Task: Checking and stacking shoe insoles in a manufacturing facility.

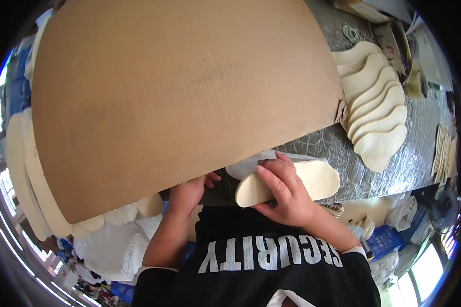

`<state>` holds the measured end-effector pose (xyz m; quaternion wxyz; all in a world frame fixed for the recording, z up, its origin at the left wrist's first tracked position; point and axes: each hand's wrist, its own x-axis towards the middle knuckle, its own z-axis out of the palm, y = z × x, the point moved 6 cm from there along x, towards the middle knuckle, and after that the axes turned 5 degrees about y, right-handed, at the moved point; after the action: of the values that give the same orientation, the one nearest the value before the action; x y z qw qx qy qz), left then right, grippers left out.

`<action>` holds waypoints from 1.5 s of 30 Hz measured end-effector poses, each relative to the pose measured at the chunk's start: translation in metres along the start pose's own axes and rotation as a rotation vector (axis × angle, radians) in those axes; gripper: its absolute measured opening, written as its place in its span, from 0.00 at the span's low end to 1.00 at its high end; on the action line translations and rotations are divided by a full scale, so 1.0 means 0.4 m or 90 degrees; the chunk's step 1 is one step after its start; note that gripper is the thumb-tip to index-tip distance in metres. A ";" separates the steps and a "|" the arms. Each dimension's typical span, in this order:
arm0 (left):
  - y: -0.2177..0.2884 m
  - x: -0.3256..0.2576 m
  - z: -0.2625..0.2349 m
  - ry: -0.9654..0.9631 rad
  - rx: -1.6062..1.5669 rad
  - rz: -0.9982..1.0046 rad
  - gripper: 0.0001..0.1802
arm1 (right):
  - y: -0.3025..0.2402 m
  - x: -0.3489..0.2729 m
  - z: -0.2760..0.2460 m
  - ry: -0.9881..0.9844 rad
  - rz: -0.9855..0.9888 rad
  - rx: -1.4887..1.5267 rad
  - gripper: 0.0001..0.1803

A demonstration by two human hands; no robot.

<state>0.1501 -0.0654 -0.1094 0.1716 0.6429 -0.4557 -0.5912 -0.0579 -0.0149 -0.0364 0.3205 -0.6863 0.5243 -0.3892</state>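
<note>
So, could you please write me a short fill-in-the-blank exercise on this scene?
1. The large brown sheet is made of ____.
2. The right hand grips a cream insole, while the ____ hand is at the sheet's near edge.
3. The overlapping insoles near the coiled string lie on the picture's ____ side.

Missing words: cardboard; left; right.

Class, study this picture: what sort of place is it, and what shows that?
Probably a workshop handling footwear parts: cream, insole-shaped soft pieces lie fanned out on a dark, shiny worktable, the right hand holds a similar cream, rounded piece, and a blue plastic container shows beyond the near edge.
</note>
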 end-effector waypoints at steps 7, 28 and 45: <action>0.006 0.014 0.059 -0.104 -0.214 -0.087 0.10 | -0.023 -0.002 -0.012 -0.027 0.016 -0.010 0.47; 0.045 -0.027 0.152 -0.124 -0.306 0.016 0.11 | -0.059 -0.011 -0.076 0.022 0.018 -0.056 0.46; 0.079 -0.047 0.156 0.007 -0.031 0.215 0.08 | -0.056 -0.024 -0.083 0.035 0.021 -0.048 0.47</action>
<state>0.0830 -0.0473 -0.0890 0.2865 0.5559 -0.5417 -0.5616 -0.0777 -0.0011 -0.0031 0.2864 -0.6781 0.5582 -0.3828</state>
